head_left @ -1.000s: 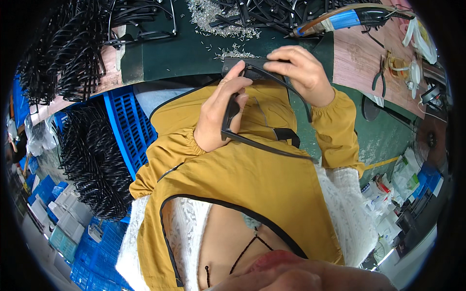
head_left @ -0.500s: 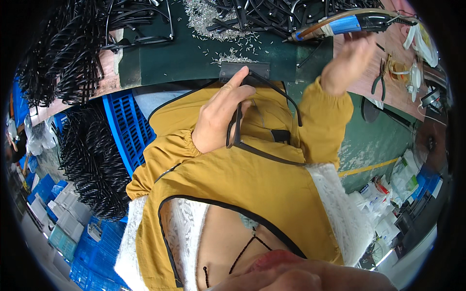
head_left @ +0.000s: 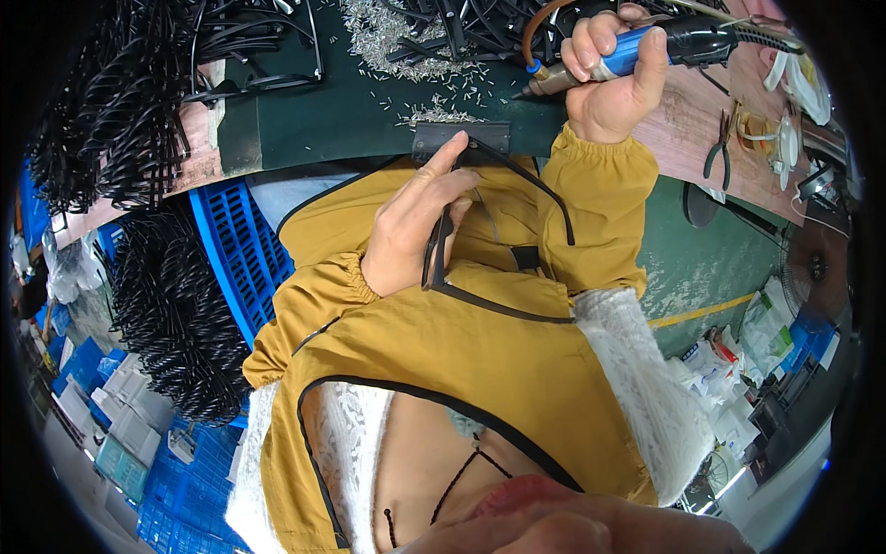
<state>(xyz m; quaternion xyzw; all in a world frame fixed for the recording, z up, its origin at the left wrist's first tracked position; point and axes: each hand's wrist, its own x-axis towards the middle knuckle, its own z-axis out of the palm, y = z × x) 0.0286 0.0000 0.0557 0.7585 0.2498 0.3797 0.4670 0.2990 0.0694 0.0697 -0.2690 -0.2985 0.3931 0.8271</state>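
The fingers point(head_left: 600, 46) of the right hand point(head_left: 614, 88) wrap tight around a blue-handled power screwdriver point(head_left: 637, 51), its tip hanging over the green surface point(head_left: 351, 111). The left hand point(head_left: 420, 226) pinches a black eyeglass frame point(head_left: 443, 249) against the small metal block point(head_left: 460, 140). If that pinch loosens, the frame could twist, and the tip could skid off or mark it.

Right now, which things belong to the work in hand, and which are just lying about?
In hand: black glasses frame in left hand; blue-handled power tool in right hand; small metal block.
Lying about: pliers, blue crate, heaps of black frames.
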